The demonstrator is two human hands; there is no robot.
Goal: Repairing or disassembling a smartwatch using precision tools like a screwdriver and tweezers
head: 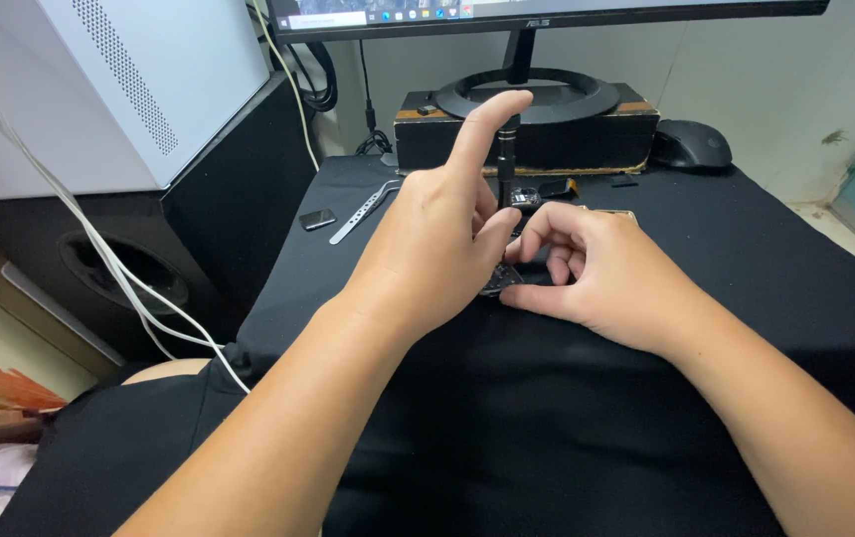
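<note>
Black cloth; black mouse; white computer case.

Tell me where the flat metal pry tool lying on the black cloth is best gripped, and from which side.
Best taken at the narrow shaft of the flat metal pry tool, probably from above, pinching its two long edges. It lies flat on the black cloth, slanting away to the right, with open cloth alongside. Both hands are busy: the left hand holds an upright screwdriver, the right hand steadies a small device.

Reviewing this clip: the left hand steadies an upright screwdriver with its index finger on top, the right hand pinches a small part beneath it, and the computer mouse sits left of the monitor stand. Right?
Not quite. In the head view the computer mouse sits right of the monitor stand, not left. The left hand does steady the upright screwdriver, and the right hand pinches the small part.
</note>
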